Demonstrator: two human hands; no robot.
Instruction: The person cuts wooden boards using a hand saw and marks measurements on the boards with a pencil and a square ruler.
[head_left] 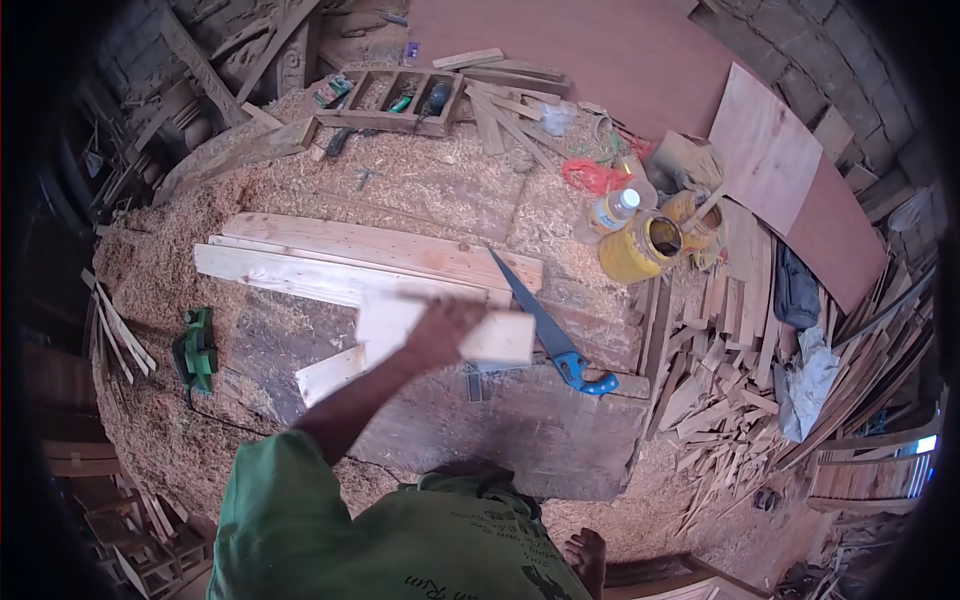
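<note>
My left hand point(445, 328), a little blurred, grips a short pale wooden board point(505, 338) above the workbench. Under and beside it lies another pale offcut point(330, 376). Behind the hand, a long planed plank point(275, 270) and a second long plank point(370, 242) lie side by side. A handsaw point(540, 318) with a blue handle rests just right of the board, its blade tip over the plank's end. A metal square point(474, 384) is partly hidden beneath the board. Low by my body, my right hand point(585, 552) has its fingers curled, and no object shows in it.
A green power planer point(197, 350) stands in shavings on the left. At the back is a divided wooden tray point(395, 100) with tools. Yellow jars point(630, 258) and a plastic bottle point(612, 212) are at the back right. Scrap wood point(720, 390) piles up on the right.
</note>
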